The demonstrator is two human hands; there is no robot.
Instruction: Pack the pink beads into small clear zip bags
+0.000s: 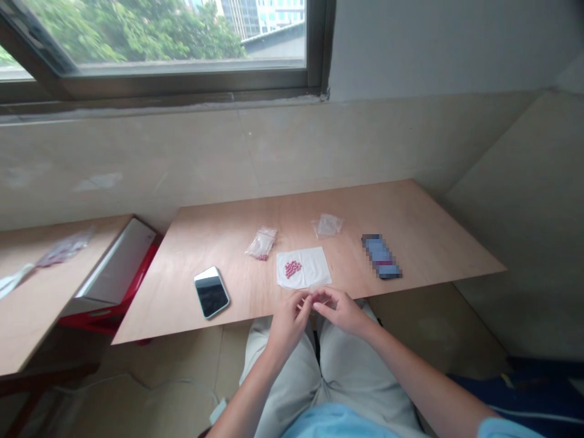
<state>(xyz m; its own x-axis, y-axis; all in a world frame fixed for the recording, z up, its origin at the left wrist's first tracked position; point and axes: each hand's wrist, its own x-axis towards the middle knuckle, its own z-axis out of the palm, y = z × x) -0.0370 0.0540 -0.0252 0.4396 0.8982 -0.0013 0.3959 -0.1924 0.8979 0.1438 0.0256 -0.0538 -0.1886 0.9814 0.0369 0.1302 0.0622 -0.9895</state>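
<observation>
- Table (424,231): wooden top, below a window (182,36); a second table (36,304) to the left.
- Phone (212,292): dark screen up, left part of the tabletop.
- Second phone (382,257): lying right of the cloth, screen blurred out.
- Small bag (261,241): clear plastic, red beads in its lower end, beyond the cloth's left corner.
- Clear bag (328,225): crumpled, beyond the cloth.
- White cloth (316,264): flat, near the front edge.
- Red beads (292,269): loose cluster on the cloth's left half.
- Left hand (293,313), right hand (341,311): at the front edge, fingers curled, fingertips meeting; cannot tell what they hold.
</observation>
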